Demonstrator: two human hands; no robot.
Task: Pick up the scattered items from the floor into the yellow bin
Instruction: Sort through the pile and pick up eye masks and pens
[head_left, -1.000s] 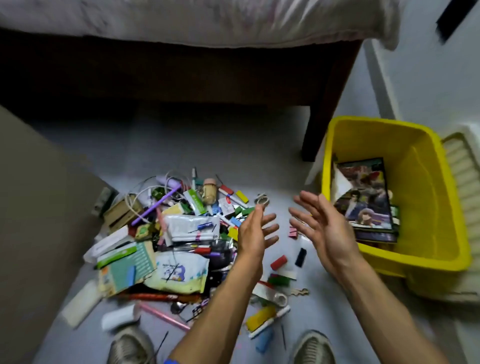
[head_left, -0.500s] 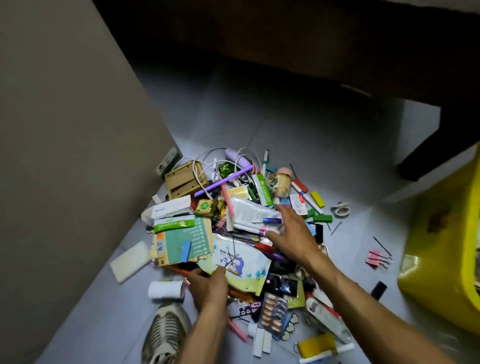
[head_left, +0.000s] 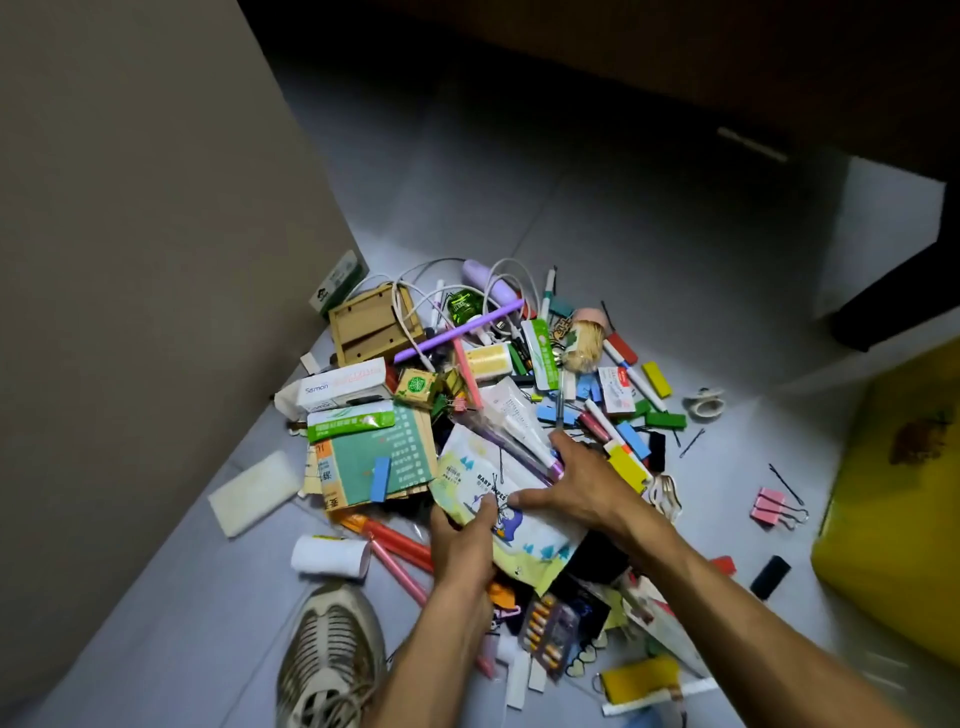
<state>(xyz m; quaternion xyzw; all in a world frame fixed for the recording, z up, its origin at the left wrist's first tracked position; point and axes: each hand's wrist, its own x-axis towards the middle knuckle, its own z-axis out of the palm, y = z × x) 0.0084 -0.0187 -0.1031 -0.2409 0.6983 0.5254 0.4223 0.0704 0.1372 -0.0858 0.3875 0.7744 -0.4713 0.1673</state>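
A heap of small items covers the floor: pens, coloured blocks, boxes, cables, clips. In its middle lies a pale baby wipes pack (head_left: 524, 535) with a cartoon print. My left hand (head_left: 462, 545) grips the pack's near left edge, thumb on top. Over the pack's upper right part, my right hand (head_left: 582, 483) lies spread, its fingers also on a clear sleeve of pens (head_left: 511, 436). The yellow bin (head_left: 898, 519) shows only as a side wall at the right edge.
A tall beige panel (head_left: 145, 260) stands at the left. A dark bed frame and its leg (head_left: 893, 291) are at the back right. My shoe (head_left: 327, 654) is at the bottom. Pink binder clips (head_left: 769, 506) and hairpins lie between heap and bin.
The view swung left from the bin to the heap. Both hands came down from the air, open and holding nothing, onto the heap; the left now grips the wipes pack, the right rests on it.
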